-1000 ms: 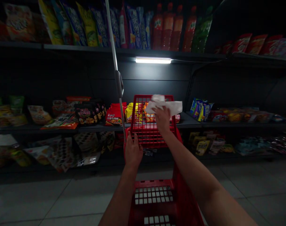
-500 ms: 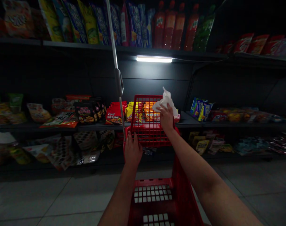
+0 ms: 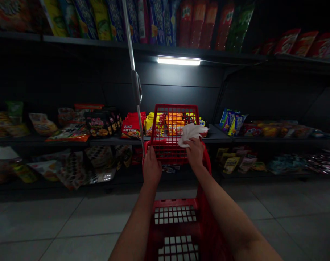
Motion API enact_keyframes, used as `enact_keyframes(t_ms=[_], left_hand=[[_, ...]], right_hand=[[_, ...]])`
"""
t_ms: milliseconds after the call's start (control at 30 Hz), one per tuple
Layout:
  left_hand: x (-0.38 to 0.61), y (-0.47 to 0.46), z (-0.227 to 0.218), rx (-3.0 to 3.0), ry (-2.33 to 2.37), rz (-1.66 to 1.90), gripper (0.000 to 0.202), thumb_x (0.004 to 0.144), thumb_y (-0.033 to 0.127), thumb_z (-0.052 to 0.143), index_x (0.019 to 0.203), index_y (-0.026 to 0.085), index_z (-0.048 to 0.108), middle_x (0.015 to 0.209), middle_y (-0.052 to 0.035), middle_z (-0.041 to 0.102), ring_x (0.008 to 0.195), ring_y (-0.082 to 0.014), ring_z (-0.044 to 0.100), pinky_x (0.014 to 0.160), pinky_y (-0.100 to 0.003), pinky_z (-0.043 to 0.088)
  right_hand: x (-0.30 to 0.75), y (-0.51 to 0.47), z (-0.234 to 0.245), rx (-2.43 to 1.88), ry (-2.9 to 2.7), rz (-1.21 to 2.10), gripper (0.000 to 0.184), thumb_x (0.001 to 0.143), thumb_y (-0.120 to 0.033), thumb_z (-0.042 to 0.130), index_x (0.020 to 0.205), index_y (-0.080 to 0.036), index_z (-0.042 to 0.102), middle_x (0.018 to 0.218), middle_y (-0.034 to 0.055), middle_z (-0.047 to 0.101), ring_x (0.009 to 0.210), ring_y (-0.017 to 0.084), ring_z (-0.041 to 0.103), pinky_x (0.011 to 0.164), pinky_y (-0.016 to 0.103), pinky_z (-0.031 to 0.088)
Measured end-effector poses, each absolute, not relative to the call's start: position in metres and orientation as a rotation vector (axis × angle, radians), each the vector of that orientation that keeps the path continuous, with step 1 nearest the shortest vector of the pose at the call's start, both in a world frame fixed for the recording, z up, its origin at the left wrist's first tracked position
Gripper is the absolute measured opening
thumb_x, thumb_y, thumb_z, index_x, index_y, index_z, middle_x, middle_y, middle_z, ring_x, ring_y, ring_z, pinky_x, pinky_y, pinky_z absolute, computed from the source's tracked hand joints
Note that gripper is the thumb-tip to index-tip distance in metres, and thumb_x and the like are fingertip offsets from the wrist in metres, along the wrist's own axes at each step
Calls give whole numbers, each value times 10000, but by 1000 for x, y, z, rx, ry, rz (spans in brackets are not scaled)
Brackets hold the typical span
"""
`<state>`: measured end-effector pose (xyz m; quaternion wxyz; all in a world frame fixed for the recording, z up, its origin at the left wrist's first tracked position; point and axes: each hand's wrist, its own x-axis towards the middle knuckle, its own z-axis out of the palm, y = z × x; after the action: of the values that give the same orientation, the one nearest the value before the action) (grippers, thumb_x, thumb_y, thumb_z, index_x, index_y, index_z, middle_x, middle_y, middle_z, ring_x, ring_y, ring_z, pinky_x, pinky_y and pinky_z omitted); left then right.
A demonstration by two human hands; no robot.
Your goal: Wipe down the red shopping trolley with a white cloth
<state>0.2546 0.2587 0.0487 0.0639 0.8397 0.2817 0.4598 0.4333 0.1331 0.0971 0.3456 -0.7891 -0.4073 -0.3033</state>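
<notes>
A red plastic shopping cart point(image 3: 173, 145) with grid walls stands in front of me, between my arms. My left hand point(image 3: 152, 166) is closed over its left rim, close to the foot of a metal pole point(image 3: 137, 88) with a dark grip. In my right hand point(image 3: 196, 154) is a crumpled white tissue point(image 3: 192, 132), pinched by the fingers. This hand is at the cart's far right corner, the tissue against or just above the grid panel; whether it touches, I cannot tell.
Behind the cart runs a dark shelf point(image 3: 216, 134) with red noodle packs point(image 3: 131, 125), yellow packs and other snacks. Higher up, a shelf bears bottles point(image 3: 200, 25) and bags above a lit tube lamp point(image 3: 178, 61). Pale floor tiles point(image 3: 99, 214) lie below.
My right hand has moved down with the tissue, from above the panel's upper corner to the lower right corner. My left hand stays on the rim. The view has tilted slightly down.
</notes>
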Motion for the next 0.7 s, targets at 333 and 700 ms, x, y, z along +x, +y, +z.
enact_keyframes(t_ms=[333,700], left_hand=[[255,264,49,2462,873,1379,645,888,56,393,1525,60,291,1528,-225,420,1391,-298,449,1122,-466,409],[239,237,23,2685,672,1141,639,873,84,448,1503,97,336,1569,-226,350,1461,-307,340,1129,-537,383]], right_hand=[[374,158,75,-1987,-1743,-569,449,896,-113,500,1313,-250,597,1153,88,653,1067,236,555,931,361,408],[386,148,70,-1921,-1586,-559,485,838,-48,486,1268,-208,642,1271,125,614,1160,247,553,997,383,442]])
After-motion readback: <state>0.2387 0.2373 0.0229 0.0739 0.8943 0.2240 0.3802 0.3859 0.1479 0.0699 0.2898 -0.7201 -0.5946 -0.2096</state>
